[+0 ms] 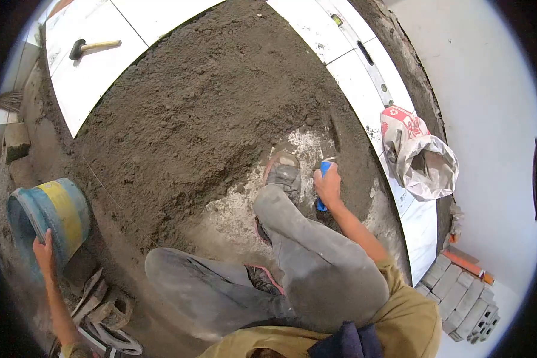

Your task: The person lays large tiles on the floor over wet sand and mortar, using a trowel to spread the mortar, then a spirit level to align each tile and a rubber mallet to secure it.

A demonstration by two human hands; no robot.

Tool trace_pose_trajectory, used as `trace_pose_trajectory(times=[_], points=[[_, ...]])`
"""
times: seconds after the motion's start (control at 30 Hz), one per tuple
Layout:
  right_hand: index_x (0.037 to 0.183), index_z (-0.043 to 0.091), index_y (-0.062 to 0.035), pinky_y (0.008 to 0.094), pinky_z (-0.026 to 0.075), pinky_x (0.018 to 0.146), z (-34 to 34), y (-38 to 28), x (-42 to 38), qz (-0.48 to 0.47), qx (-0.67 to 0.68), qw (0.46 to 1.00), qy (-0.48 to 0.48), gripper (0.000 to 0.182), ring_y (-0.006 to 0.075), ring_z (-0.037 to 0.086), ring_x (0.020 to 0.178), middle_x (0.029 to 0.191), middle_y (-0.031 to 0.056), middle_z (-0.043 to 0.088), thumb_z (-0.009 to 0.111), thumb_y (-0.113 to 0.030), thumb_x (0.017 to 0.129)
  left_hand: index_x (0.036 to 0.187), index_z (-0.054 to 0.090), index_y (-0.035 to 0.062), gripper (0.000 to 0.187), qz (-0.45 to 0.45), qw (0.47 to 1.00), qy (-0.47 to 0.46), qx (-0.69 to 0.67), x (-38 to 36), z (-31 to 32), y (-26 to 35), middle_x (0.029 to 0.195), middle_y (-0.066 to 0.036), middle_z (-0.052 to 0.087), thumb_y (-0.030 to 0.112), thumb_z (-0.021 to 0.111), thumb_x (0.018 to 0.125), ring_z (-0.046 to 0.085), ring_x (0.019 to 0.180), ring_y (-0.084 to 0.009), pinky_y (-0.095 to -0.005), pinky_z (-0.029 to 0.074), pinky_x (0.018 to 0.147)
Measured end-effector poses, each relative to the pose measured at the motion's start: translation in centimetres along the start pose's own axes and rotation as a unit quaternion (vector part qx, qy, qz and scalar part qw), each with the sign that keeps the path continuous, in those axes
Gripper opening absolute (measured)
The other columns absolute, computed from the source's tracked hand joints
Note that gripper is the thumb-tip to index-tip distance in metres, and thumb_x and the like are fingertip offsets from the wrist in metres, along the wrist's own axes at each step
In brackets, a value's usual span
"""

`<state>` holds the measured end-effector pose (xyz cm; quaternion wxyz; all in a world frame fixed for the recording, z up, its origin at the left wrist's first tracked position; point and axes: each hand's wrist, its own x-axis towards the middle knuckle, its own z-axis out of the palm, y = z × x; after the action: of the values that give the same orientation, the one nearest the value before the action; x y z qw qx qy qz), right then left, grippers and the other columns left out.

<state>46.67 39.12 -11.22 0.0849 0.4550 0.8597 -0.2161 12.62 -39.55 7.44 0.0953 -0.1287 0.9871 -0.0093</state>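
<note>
Dark mortar bed (209,101) between white floor tiles (95,65); right hand (328,184) grip closed on blue tool (323,173), left hand (43,253) on bucket (56,215) rim.

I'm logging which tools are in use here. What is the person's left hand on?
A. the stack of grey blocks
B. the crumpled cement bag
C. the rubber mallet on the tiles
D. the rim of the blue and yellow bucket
D: the left hand grips the rim of the blue and yellow bucket lying tilted on the mortar, while the right hand holds a blue-handled tool by the shoe.
</note>
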Motion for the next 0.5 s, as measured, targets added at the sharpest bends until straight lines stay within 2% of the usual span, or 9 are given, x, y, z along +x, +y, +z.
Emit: trace_pose_trajectory(times=[0.07, 0.13, 0.17, 0.23, 0.27, 0.33, 0.4, 0.47, 0.5], points=[[0.109, 0.04, 0.0061, 0.0525, 0.048, 0.074, -1.3, -2.0, -0.6, 0.001, 0.109, 0.992, 0.067, 0.041, 0.0495, 0.062, 0.081, 0.085, 0.0321, 0.062, 0.058, -0.024, 0.087, 0.126, 0.052, -0.0135, 0.083, 0.014, 0.999, -0.005, -0.039, -0.7, -0.6, 1.2, 0.12, -0.028, 0.059, 0.06, 0.061, 0.088, 0.058, 0.109, -0.0379, -0.0433, 0.044, 0.095], [0.111, 0.04, 0.0056, 0.0518, 0.048, 0.075, -0.1, -0.2, -0.6, -0.004, 0.106, 0.991, 0.079, 0.044, 0.0495, 0.062, 0.081, 0.086, 0.0313, 0.063, 0.059, -0.025, 0.086, 0.11, 0.061, -0.0097, 0.062, 0.051, 0.99, -0.058, -0.117, -0.9, -1.1, 1.7, 0.1, -0.02, 0.066, 0.049, 0.063, 0.091, 0.062, 0.089, -0.0294, -0.0378, 0.047, 0.08], [0.111, 0.042, 0.0051, 0.0516, 0.048, 0.074, 1.0, 2.3, -0.1, -0.032, 0.069, 0.996, 0.045, 0.044, 0.0491, 0.062, 0.079, 0.085, 0.0301, 0.063, 0.059, -0.025, 0.085, 0.11, 0.061, -0.0097, 0.062, 0.043, 0.99, -0.05, -0.123, -0.8, -0.2, 1.0, 0.1, -0.02, 0.066, 0.049, 0.063, 0.091, 0.062, 0.089, -0.0294, -0.0378, 0.047, 0.08], [0.111, 0.043, 0.0045, 0.0513, 0.047, 0.073, 0.7, 1.8, 1.4, -0.074, 0.033, 0.997, 0.01, 0.043, 0.0486, 0.061, 0.078, 0.084, 0.0289, 0.063, 0.059, -0.025, 0.085, 0.097, 0.064, -0.0053, 0.046, 0.096, 0.984, 0.1, -0.111, 0.0, 2.2, -1.4, 0.086, -0.013, 0.066, 0.041, 0.064, 0.093, 0.06, 0.074, -0.023, -0.0339, 0.045, 0.07], [0.109, 0.046, 0.0033, 0.0512, 0.047, 0.072, -1.3, -0.2, 1.3, -0.052, 0.045, 0.997, 0.033, 0.04, 0.0477, 0.062, 0.078, 0.084, 0.0287, 0.063, 0.059, -0.025, 0.084, 0.097, 0.064, -0.0053, 0.046, 0.086, 0.984, 0.106, -0.111, -0.4, 1.5, -1.1, 0.086, -0.013, 0.066, 0.041, 0.064, 0.093, 0.06, 0.074, -0.023, -0.0339, 0.045, 0.07], [0.106, 0.049, 0.0022, 0.0511, 0.047, 0.072, -3.5, -2.6, 2.6, -0.034, 0.058, 0.996, 0.055, 0.037, 0.0468, 0.062, 0.078, 0.085, 0.0285, 0.063, 0.059, -0.025, 0.083, 0.101, 0.064, -0.0053, 0.047, 0.085, 0.987, -0.006, -0.137, -1.8, -0.5, 2.2, 0.086, -0.013, 0.065, 0.04, 0.064, 0.091, 0.058, 0.076, -0.0259, -0.0388, 0.045, 0.075], [0.099, 0.054, 0.0012, 0.0477, 0.049, 0.071, -5.2, -4.7, 7.5, -0.096, 0.106, 0.989, 0.026, 0.031, 0.0405, 0.064, 0.076, 0.082, 0.0258, 0.063, 0.059, -0.025, 0.083, 0.095, 0.064, -0.0052, 0.042, 0.112, 0.984, 0.046, -0.129, -1.9, 0.2, 2.0, 0.082, -0.012, 0.064, 0.037, 0.063, 0.092, 0.057, 0.073, -0.0239, -0.0372, 0.045, 0.072], [0.093, 0.055, 0.0002, 0.0454, 0.049, 0.066, -7.7, -9.6, 12.2, -0.137, 0.142, 0.98, -0.024, 0.029, 0.033, 0.065, 0.073, 0.077, 0.0214, 0.062, 0.058, -0.028, 0.085, 0.088, 0.063, -0.0046, 0.039, 0.109, 0.983, 0.145, -0.026, -0.4, 2.1, -1.1, 0.075, -0.01, 0.062, 0.034, 0.063, 0.092, 0.056, 0.069, -0.0216, -0.0364, 0.044, 0.067], [0.091, 0.054, 0.0002, 0.0451, 0.049, 0.066, -9.5, -13.4, 13.3, -0.134, 0.135, 0.981, -0.041, 0.03, 0.0313, 0.064, 0.07, 0.075, 0.02, 0.062, 0.058, -0.03, 0.086, 0.088, 0.063, -0.0046, 0.039, 0.103, 0.984, 0.146, -0.023, -0.9, 1.5, -0.4, 0.075, -0.01, 0.062, 0.034, 0.063, 0.092, 0.056, 0.069, -0.0216, -0.0364, 0.044, 0.067]])
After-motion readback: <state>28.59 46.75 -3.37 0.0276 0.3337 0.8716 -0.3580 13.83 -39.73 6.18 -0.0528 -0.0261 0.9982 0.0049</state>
